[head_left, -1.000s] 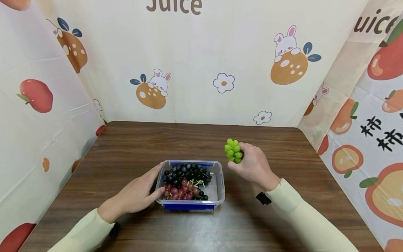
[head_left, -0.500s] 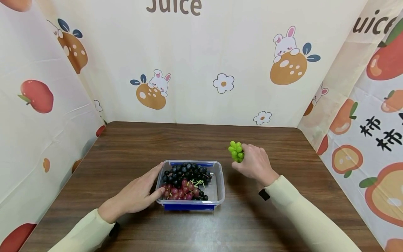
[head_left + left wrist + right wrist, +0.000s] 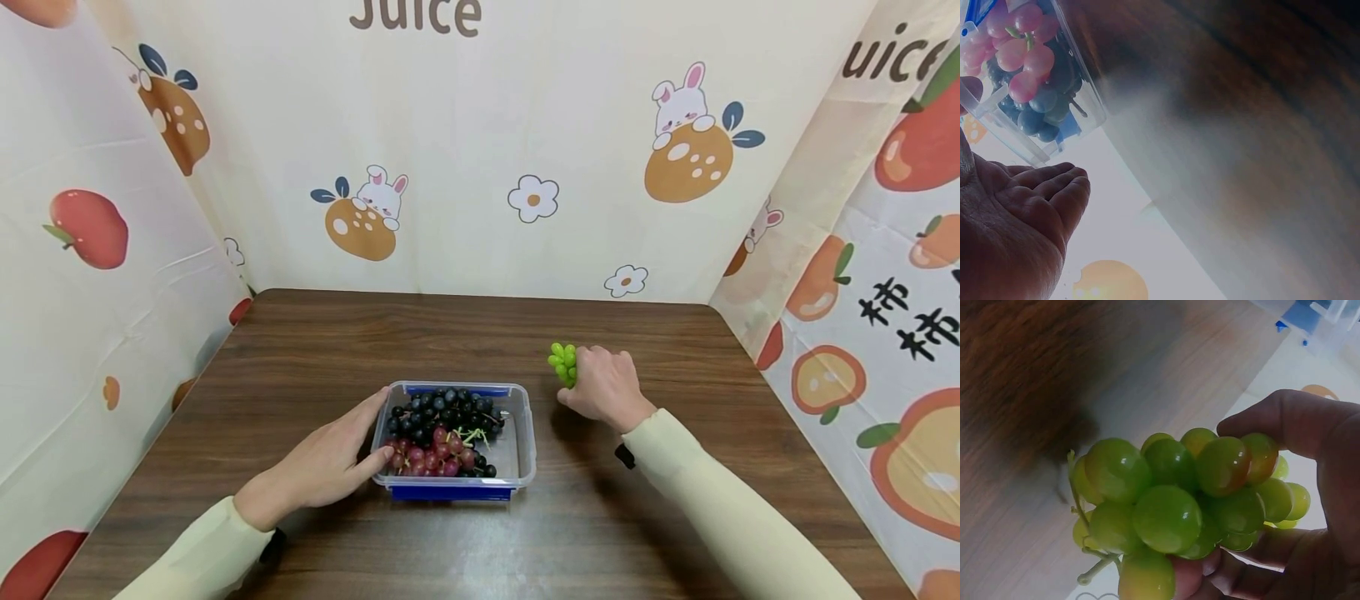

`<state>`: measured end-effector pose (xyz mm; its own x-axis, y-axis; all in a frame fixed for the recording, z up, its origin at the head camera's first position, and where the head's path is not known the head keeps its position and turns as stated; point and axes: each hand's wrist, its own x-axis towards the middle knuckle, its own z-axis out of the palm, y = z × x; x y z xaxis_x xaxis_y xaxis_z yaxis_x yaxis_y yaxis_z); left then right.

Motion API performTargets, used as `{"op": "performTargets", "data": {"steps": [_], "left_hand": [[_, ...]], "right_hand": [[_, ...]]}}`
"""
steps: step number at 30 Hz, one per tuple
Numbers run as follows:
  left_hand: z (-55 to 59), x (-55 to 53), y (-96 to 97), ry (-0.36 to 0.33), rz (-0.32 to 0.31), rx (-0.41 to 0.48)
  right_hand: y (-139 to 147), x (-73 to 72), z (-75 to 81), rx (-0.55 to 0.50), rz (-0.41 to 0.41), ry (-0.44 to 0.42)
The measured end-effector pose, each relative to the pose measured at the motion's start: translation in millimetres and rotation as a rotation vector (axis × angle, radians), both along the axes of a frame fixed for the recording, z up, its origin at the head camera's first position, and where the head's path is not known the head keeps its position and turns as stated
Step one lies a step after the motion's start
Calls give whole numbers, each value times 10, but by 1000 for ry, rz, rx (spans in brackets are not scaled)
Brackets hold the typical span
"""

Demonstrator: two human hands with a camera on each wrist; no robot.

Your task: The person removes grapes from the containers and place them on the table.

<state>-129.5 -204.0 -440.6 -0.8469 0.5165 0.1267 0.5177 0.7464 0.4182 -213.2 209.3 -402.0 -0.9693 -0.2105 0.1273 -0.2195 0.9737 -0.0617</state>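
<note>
A bunch of green grapes point(image 3: 562, 363) is gripped between the thumb and fingers of my right hand point(image 3: 606, 387), to the right of the box. The right wrist view shows the green grapes point(image 3: 1166, 519) close up, with a pale stem at one end and the table below. My left hand point(image 3: 318, 467) rests against the left side of a clear plastic box point(image 3: 522, 442), its thumb over the rim and its fingers along the outer wall. Inside the box lie black grapes point(image 3: 442, 410) and a bunch of red grapes point(image 3: 431, 457); in the left wrist view, the left hand point(image 3: 1029, 212) has its fingers extended.
The box stands on a brown wood-grain table point(image 3: 375, 333). Blue clips point(image 3: 450, 493) line its front side. Printed cloth point(image 3: 465, 125) with fruit and rabbits hangs behind the table and at both sides.
My right hand has moved a little to the right and slightly nearer, carrying the green grapes and turning them. My left hand and the box have stayed in place.
</note>
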Motion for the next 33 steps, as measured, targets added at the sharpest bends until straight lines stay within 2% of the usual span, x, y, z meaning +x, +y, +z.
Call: {"op": "performTargets", "data": {"steps": [8, 19, 33], "left_hand": [[11, -1, 7, -3, 3, 5], [15, -4, 14, -6, 1, 5], [17, 4, 15, -9, 7, -4]], "right_hand": [[-23, -99, -31, 62, -29, -39], [-56, -143, -161, 168, -8, -47], [-58, -96, -181, 164, 11, -10]]}}
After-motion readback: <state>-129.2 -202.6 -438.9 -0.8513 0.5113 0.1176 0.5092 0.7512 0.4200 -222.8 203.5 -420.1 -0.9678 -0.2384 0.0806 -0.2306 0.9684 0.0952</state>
